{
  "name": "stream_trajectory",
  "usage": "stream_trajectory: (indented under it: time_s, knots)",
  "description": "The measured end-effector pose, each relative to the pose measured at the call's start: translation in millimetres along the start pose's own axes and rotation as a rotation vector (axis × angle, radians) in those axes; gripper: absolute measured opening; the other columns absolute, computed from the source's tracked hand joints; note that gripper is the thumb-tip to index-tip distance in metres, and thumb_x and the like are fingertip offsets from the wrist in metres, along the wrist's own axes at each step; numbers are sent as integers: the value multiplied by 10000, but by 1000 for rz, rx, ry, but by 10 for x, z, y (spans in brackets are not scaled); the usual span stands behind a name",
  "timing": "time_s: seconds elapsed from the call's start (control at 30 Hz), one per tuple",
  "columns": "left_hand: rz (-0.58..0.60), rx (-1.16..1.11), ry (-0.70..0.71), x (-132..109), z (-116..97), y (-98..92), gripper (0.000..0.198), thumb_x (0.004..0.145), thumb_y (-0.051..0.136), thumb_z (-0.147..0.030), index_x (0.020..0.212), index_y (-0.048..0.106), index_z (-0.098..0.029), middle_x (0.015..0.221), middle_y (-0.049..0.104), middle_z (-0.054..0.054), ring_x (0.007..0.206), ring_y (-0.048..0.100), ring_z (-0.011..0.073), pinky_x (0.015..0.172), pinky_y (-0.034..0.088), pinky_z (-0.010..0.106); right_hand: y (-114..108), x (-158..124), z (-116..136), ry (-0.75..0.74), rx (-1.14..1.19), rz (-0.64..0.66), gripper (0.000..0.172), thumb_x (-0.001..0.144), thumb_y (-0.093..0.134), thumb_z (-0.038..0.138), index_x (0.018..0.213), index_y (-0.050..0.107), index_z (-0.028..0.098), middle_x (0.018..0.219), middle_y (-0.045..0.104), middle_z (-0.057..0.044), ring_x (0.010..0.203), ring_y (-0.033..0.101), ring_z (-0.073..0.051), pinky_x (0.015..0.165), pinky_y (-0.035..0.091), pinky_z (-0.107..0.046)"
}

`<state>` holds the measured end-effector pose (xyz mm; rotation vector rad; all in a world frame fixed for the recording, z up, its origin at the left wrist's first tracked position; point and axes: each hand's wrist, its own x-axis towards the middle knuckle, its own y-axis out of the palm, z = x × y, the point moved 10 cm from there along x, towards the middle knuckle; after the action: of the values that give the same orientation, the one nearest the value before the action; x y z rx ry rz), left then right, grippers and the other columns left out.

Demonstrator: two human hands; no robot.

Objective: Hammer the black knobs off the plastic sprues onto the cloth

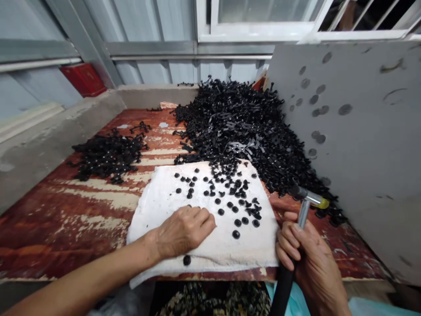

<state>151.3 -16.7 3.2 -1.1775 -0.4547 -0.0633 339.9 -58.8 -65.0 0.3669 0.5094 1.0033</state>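
Steel shows on the neck of the hammer (304,213), which the right hand (309,254) grips below the head, fingers wrapped round it beside the cloth. The left hand (186,230) rests on the white cloth (154,210), fingers curled under; whether they pinch anything I cannot tell. Loose black caps (236,234) lie scattered just beyond it; a lone cap (187,260) sits near the front edge and could drop off if the cloth were tugged. A stray hammer blow could catch the left knuckles. Farther out, the big heap (237,118) touches the cloth's back edge and, if knocked, might slide over the caps.
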Motion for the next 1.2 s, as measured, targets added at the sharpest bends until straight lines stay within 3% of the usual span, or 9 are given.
stream_trajectory:
  time_s: [0.13,0.27,0.37,0.5,0.7,0.8,0.9,1.07,1.2]
  knots:
    - [22,23,-128,-163,193,-109,144,933,450,-179,863,574,-195,702,594,0,612,552,142,525,378,282,-12,-35,-1,21,-13,-8,254,666,819,263,834,633,224,547,347,97,394,254,-43,301,326,-118]
    - [-16,-38,-426,-488,411,-396,141,931,447,-195,1005,567,-192,929,643,68,812,595,175,691,456,302,-20,-20,-14,42,-18,-31,233,671,805,237,838,644,224,543,326,95,402,205,-55,293,312,-130]
    - [-59,-154,-462,-655,203,-536,106,880,531,-161,981,552,-181,848,626,52,767,567,173,704,457,310,-31,-17,-32,60,-20,-45,226,667,799,225,830,643,223,550,320,94,410,181,-59,288,309,-134]
    - [-61,-142,-365,-695,-206,-481,66,858,575,-174,922,581,-159,797,649,52,751,558,200,700,418,353,-54,-14,-8,29,-31,-48,219,663,789,222,825,641,218,551,318,94,399,196,-56,280,312,-135]
    - [-84,-169,-380,-655,-307,-391,187,841,451,-6,851,571,-149,705,612,50,672,490,190,678,392,351,-69,-13,-25,33,-5,-55,273,624,828,251,809,632,204,545,346,95,381,248,-45,273,328,-124]
    - [-130,-254,-429,-676,-184,-475,180,829,483,10,832,557,-155,694,596,48,667,470,184,670,393,337,-61,-12,-30,33,-18,-47,272,639,826,278,825,639,210,545,344,96,376,253,-43,273,326,-121]
    - [-174,-243,-497,-716,126,-529,159,839,526,-3,847,557,-159,735,612,45,707,497,180,685,404,326,-66,-8,-32,31,-33,-40,280,639,833,293,829,643,212,532,343,97,372,254,-43,270,326,-121]
    - [-81,-229,-603,-724,710,-288,125,920,494,-127,845,585,-169,761,600,35,743,515,175,689,425,310,-85,-18,-26,20,-23,-68,328,605,858,299,835,648,195,515,358,97,372,259,-42,254,342,-123]
    - [-66,-380,-608,-671,719,-221,154,911,500,-134,1007,610,-185,929,606,53,877,518,183,773,430,328,-77,-22,-34,22,-19,-91,333,596,862,282,824,635,193,530,371,94,379,275,-39,258,362,-123]
